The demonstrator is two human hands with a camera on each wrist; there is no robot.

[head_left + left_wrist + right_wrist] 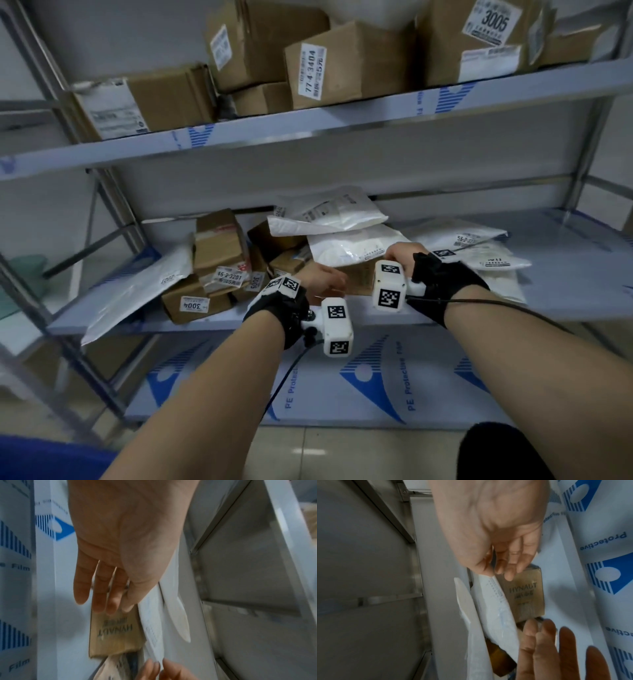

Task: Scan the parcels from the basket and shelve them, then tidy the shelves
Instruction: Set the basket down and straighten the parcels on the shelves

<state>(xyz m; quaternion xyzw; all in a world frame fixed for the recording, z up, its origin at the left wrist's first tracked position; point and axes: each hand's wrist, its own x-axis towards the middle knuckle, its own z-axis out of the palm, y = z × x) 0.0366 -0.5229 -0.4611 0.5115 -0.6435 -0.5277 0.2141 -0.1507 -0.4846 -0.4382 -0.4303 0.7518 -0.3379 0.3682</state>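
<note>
Left hand (120, 540) and right hand (489, 524) are held open, fingers straight, flanking a small brown box (524, 595) on the middle shelf (565, 274), under white mailer bags (356, 246). Box judged light and stiff; best gripped by opposite sides. Bags look slippery and may slide off.

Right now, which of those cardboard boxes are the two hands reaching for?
The brown box printed HYNAULT, on the middle shelf under white mailer bags. Left hand and right hand flank it; the other boxes sit farther left.
</note>
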